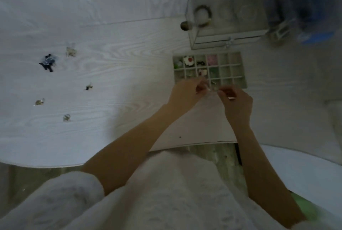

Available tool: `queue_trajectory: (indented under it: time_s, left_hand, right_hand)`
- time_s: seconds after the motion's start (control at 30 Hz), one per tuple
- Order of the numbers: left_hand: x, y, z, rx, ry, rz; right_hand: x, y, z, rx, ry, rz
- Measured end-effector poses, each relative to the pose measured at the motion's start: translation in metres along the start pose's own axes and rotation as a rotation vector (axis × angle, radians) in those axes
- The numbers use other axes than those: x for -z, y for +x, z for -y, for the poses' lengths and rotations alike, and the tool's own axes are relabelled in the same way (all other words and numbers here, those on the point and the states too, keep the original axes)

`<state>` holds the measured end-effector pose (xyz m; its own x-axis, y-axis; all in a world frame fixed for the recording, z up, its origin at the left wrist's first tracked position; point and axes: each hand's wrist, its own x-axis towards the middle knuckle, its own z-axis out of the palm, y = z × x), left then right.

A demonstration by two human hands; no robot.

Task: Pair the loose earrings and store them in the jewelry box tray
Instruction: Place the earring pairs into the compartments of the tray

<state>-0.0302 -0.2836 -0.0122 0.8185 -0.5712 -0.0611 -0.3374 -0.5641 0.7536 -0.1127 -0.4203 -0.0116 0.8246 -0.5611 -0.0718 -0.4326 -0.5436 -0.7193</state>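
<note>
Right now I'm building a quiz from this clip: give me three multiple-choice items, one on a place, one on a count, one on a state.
1. Where do the loose earrings lie relative to the tray?
A. on the person's left
B. inside the glass box
C. on the lap

2. How many rows of compartments does the tray have?
A. one
B. three
C. six

3. What are the hands doing?
A. resting flat
B. pinching something small
C. lifting the tray

Key: A, they dot the table's left side; B, three rows show; B, left hand and right hand curl their fingertips together at the tray's near edge.
</note>
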Motion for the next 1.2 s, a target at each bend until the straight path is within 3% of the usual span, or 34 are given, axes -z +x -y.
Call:
queue_trajectory:
  time_s: [0.27,0.47,0.73,0.83,0.97,1.03,1.2]
  left_hand:
    - [-0.065,0.054,-0.037,-0.036,0.252,0.025]
    - [-0.074,0.061,-0.033,-0.097,0.416,0.059]
    - [-0.063,0.047,-0.013,-0.226,0.457,-0.005]
    - [-0.049,0.033,-0.014,-0.253,0.369,-0.147]
    - [0.002,-0.010,0.000,-0.197,0.324,-0.359]
    - [0.026,-0.037,0.022,-0.148,0.370,-0.381]
    - [0.079,-0.109,0.104,0.247,0.390,-0.393]
  right_hand:
    - [0.030,0.049,-0.046,0.003,-0.044,0.009]
    - [0.025,0.057,-0.053,0.010,-0.086,0.065]
    - [0.029,0.059,-0.058,0.146,-0.164,0.074]
    - [0.030,0.051,-0.046,0.264,-0.206,0.080]
    - [0.001,0.036,0.003,0.525,-0.286,0.209]
    - [-0.025,0.026,0.029,0.650,-0.308,0.333]
    - [-0.110,0.003,0.086,0.787,-0.289,0.639]
